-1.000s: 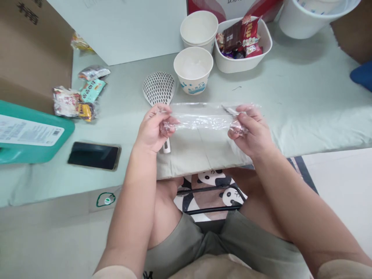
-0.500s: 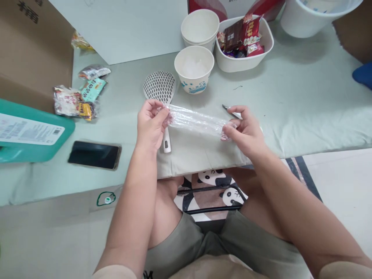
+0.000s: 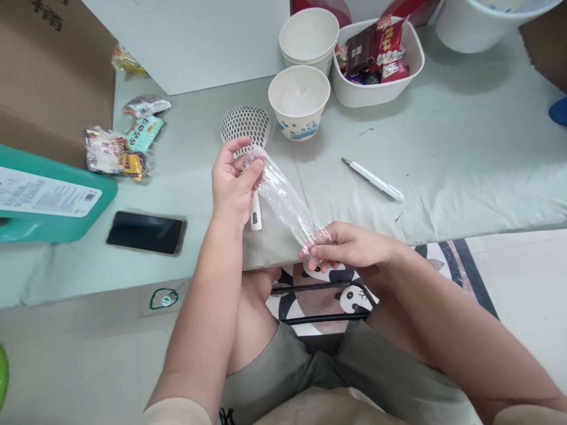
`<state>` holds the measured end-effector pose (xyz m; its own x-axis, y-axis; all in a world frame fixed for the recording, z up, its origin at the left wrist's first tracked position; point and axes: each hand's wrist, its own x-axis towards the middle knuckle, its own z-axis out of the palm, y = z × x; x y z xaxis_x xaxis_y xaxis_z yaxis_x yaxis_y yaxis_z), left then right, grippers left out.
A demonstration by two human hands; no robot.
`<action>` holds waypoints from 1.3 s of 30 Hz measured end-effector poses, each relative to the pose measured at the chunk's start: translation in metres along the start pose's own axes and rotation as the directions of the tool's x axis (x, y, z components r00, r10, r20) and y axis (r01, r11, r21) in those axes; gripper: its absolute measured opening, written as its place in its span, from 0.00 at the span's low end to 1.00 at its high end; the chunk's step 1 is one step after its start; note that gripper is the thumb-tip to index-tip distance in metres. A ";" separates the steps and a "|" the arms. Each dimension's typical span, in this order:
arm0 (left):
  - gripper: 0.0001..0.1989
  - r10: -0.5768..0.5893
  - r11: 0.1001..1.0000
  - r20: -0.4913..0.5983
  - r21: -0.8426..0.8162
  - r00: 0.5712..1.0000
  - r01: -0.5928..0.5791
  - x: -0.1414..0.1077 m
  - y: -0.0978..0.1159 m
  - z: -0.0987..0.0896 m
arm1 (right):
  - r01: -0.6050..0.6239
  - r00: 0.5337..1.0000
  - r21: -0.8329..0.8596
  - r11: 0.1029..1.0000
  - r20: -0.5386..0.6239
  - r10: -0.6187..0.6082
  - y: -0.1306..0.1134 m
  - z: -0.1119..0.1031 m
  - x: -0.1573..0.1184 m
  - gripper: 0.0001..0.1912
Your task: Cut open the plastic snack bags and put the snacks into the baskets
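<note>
A strip of clear plastic film (image 3: 286,200) is stretched slantwise between my two hands above the table's near edge. My left hand (image 3: 234,177) pinches its upper end between thumb and fingers, in front of a slotted skimmer (image 3: 245,123) whose white handle shows below. Lower down and to the right, my right hand (image 3: 343,247) is closed on the film's other end. Beyond the film stands a paper cup (image 3: 299,127) with something whitish inside. To the right, a white pen (image 3: 372,179) lies on the cloth.
Stacked paper cups (image 3: 309,35) and a white tub (image 3: 376,96) of wrapped snacks stand at the back. On the left are a phone (image 3: 146,232), snack packets (image 3: 144,134), a green jug (image 3: 53,224) and a cardboard box (image 3: 53,88). A white bucket (image 3: 473,26) is back right.
My right hand has moved down and toward me, tilting the film from nearly level to a steep slant. The pen it covered is now in full view. My left hand stays about where it was.
</note>
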<state>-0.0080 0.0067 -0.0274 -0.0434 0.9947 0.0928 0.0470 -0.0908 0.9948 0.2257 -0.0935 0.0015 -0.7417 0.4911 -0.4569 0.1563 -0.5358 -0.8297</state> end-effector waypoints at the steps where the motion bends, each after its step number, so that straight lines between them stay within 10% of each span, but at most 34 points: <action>1: 0.31 0.038 0.998 -0.010 0.060 0.999 -0.037 0.002 -0.005 -0.002 | 0.006 1.000 0.010 1.000 0.006 -0.006 0.000 0.001 -0.001 0.18; 4: 0.26 0.209 0.949 0.035 0.233 0.977 -0.212 0.001 -0.006 -0.005 | 0.097 0.995 0.062 0.993 -0.025 -0.095 0.000 0.003 -0.005 0.22; 7: 0.22 0.309 0.881 0.370 0.237 0.876 -0.411 -0.011 0.010 0.000 | 0.235 0.968 0.156 0.959 -0.124 -0.217 0.001 0.001 -0.007 0.24; 11: 0.26 0.104 0.847 0.684 0.319 0.722 -0.425 -0.032 0.027 0.020 | 0.362 0.930 0.299 0.883 -0.186 -0.318 0.002 -0.004 -0.008 0.24; 26: 0.10 -0.175 0.928 0.613 0.364 0.770 -0.079 -0.042 0.036 0.037 | 0.408 0.842 0.252 0.877 -0.476 -0.255 -0.007 -0.023 -0.016 0.40; 32: 0.35 -0.403 0.910 0.648 0.357 0.646 0.210 -0.043 0.043 0.034 | 0.345 0.788 0.115 0.931 -0.574 -0.221 -0.002 -0.028 -0.011 0.49; 39: 0.41 -0.293 0.922 0.782 0.079 0.550 0.378 -0.047 0.048 0.031 | 0.173 0.688 -0.100 0.980 -0.700 -0.193 0.001 -0.026 -0.004 0.41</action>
<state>0.0274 -0.0428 0.0150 0.7426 0.6113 -0.2735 0.1062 0.2958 0.9493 0.2458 -0.0781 -0.0058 -0.0835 0.9219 -0.3782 0.0898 -0.3710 -0.9243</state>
